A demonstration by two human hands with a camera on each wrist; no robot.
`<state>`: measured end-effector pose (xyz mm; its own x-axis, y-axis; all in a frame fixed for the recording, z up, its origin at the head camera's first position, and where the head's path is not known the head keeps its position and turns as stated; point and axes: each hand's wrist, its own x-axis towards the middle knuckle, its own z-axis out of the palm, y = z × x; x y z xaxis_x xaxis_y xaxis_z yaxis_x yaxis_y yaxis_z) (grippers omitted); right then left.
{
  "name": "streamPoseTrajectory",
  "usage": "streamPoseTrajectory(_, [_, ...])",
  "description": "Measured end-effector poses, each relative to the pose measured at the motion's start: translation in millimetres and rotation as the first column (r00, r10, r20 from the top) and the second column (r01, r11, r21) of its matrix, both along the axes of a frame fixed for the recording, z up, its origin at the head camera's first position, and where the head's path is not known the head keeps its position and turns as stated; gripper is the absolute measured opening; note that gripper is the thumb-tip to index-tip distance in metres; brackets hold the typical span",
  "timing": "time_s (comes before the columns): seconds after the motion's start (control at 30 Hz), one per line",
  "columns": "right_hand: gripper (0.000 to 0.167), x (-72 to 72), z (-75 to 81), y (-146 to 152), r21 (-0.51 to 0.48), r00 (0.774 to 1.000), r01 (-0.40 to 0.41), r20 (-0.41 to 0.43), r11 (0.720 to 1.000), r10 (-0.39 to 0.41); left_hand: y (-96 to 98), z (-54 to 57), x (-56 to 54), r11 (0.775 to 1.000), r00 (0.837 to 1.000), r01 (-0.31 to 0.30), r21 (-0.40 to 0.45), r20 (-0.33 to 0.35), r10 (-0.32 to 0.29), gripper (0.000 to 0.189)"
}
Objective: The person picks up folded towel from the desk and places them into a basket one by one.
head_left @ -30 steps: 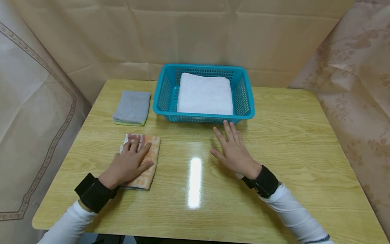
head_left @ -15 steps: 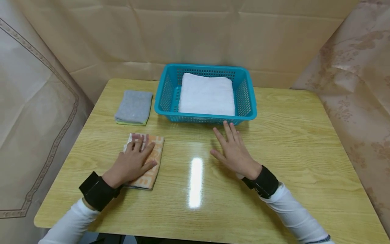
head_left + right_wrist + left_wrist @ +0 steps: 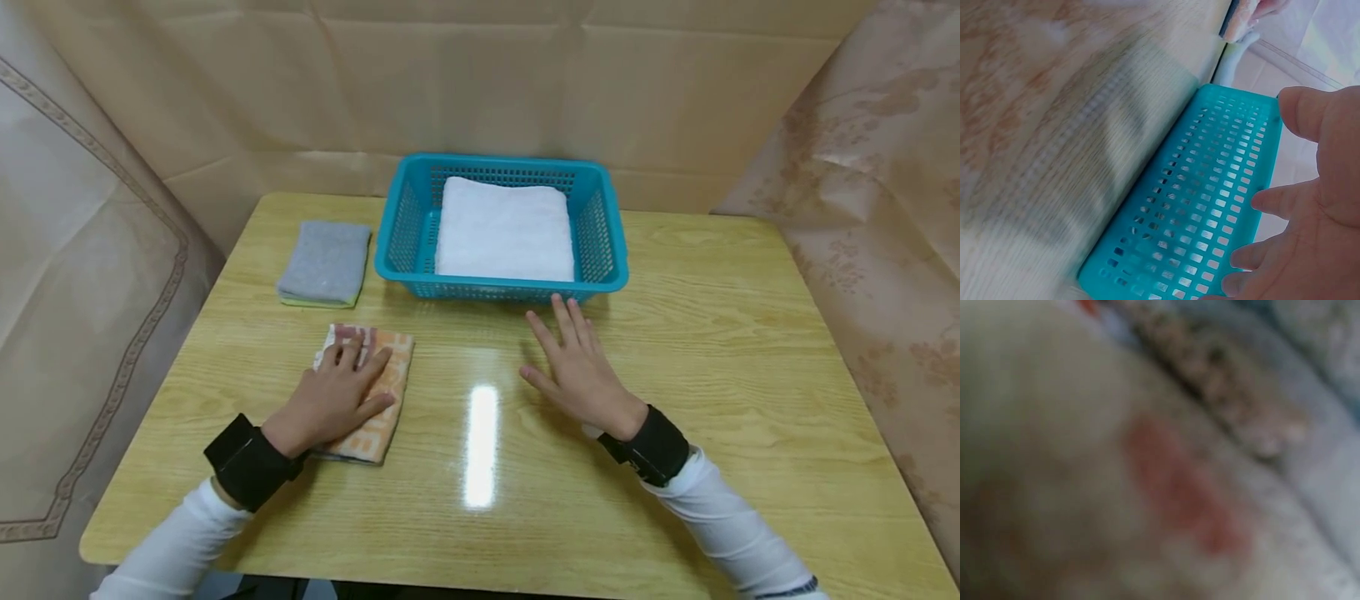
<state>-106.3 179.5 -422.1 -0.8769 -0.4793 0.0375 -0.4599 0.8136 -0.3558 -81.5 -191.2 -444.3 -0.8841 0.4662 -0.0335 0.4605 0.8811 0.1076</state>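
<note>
My left hand (image 3: pixel 333 398) rests on a folded orange-and-brown patterned towel (image 3: pixel 384 392), fingers spread across its top and covering much of its left part. The left wrist view holds only a blurred close-up of patterned cloth (image 3: pixel 1185 487). Over the table, my right hand (image 3: pixel 583 375) has its fingers spread, fingertips right at the front wall of a blue-green plastic basket (image 3: pixel 495 292). The right wrist view shows the same basket (image 3: pixel 1185 194) with my right hand (image 3: pixel 1316 206) beside its rim. Inside the basket lies a folded white towel (image 3: pixel 505 232).
A folded grey cloth (image 3: pixel 326 262) with a yellow-green edge lies left of the basket. The wooden table (image 3: pixel 720 358) reflects a bright strip of light near its middle. Beige drapes (image 3: pixel 480 92) stand behind and at both sides.
My left hand has slid a little to the right, and the patterned towel has moved along under it. My right hand and the basket stay nearly where they were.
</note>
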Motion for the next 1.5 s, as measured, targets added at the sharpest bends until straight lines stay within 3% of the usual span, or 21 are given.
streamPoseTrajectory(0.63, [0.075,2.3,-0.1,2.8,-0.017,1.0,0.013,0.003,1.0,-0.013,16.8,1.3,-4.1,1.0,0.998,0.01,0.004,0.059,-0.01,0.07])
streamPoseTrajectory(1.5, [0.076,6.8,-2.9,6.0,-0.022,1.0,0.023,-0.02,0.999,-0.024,26.4,1.9,-8.8,0.999,0.999,0.045,-0.007,0.015,-0.045,0.069])
